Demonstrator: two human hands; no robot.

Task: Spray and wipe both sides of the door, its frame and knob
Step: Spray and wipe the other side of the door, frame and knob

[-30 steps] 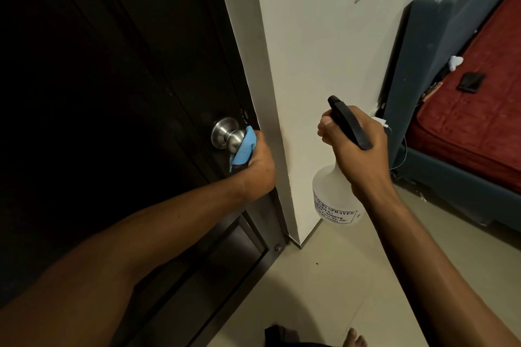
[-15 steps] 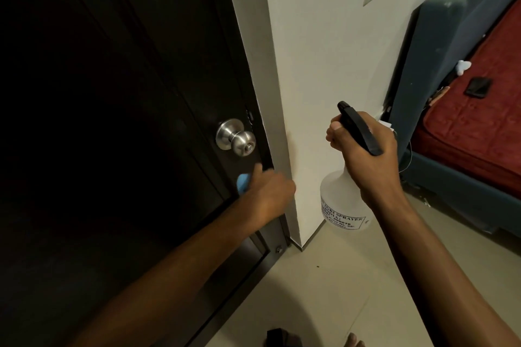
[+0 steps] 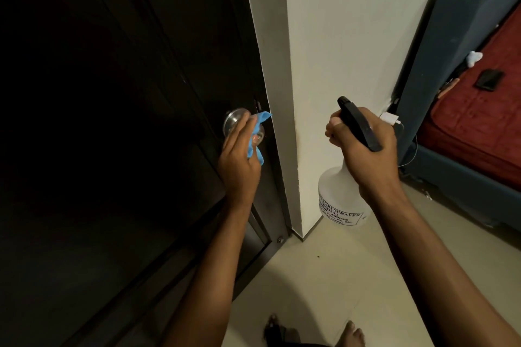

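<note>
Rising from the door edge below, the left hand (image 3: 239,160) is now cupping the crumpled blue cloth (image 3: 59,136) over the round brushed-steel knob (image 3: 235,121) at mid-frame on the dark wooden door (image 3: 127,121). That hand is the nearer one, right on it. Right of centre, the right hand (image 3: 366,149) is gripping the translucent white spray bottle (image 3: 337,200) beside the cream wall corner (image 3: 287,121), nozzle pointing toward the frame's upper left.

A bright blue cloth (image 3: 60,124) covers a silver knob (image 3: 234,118) on the very dark brown door (image 3: 127,121), beside a cream wall (image 3: 332,51), a translucent white spray bottle (image 3: 335,200) with black trigger head (image 3: 359,124), and a red-covered bed (image 3: 476,124) in a grey-blue frame.
</note>
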